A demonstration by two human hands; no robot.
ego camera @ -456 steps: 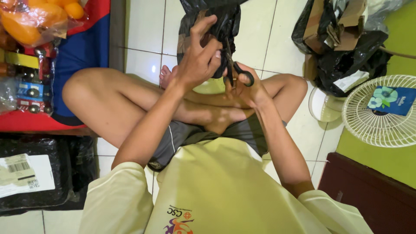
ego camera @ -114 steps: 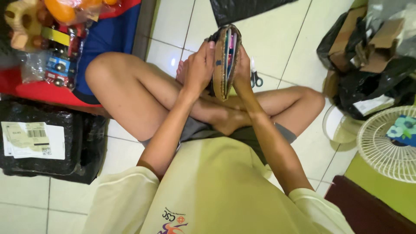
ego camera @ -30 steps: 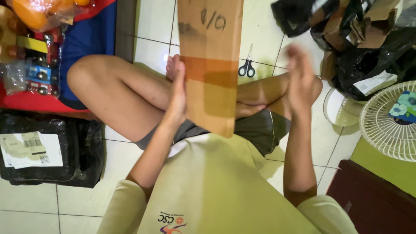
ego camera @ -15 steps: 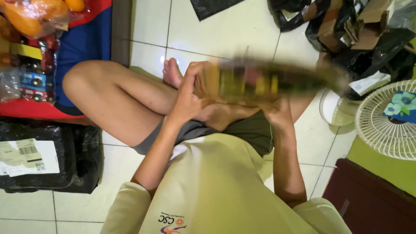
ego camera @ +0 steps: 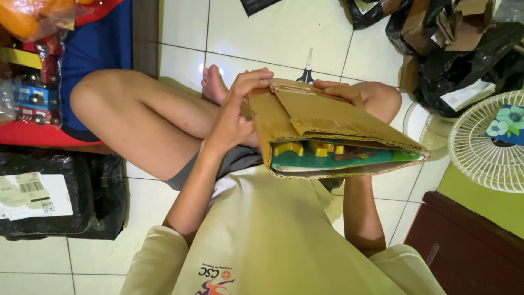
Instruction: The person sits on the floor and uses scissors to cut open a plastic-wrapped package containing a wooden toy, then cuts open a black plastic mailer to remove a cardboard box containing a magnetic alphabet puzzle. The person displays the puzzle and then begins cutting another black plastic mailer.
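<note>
I sit cross-legged on a tiled floor with a flat brown cardboard package [ego camera: 322,120] lying across my lap, its open end facing me. Inside the open end a green board with yellow pieces [ego camera: 338,155] shows. My left hand [ego camera: 237,106] grips the package's left edge, fingers curled over the top corner. My right hand [ego camera: 338,90] rests on the far top edge, with its forearm running under the package. Black-handled scissors [ego camera: 307,74] lie on the tiles just beyond the package.
A black wrapped parcel with a white label [ego camera: 54,199] lies at my left. Toy packs on a red and blue cloth [ego camera: 33,82] sit at the upper left. Black bags with torn cardboard [ego camera: 453,49] pile at the upper right, beside a white fan [ego camera: 486,147] and a dark brown box [ego camera: 469,246].
The cardboard package has swung from upright in front of me down flat onto my lap, open end toward me. Both hands now hold it still.
</note>
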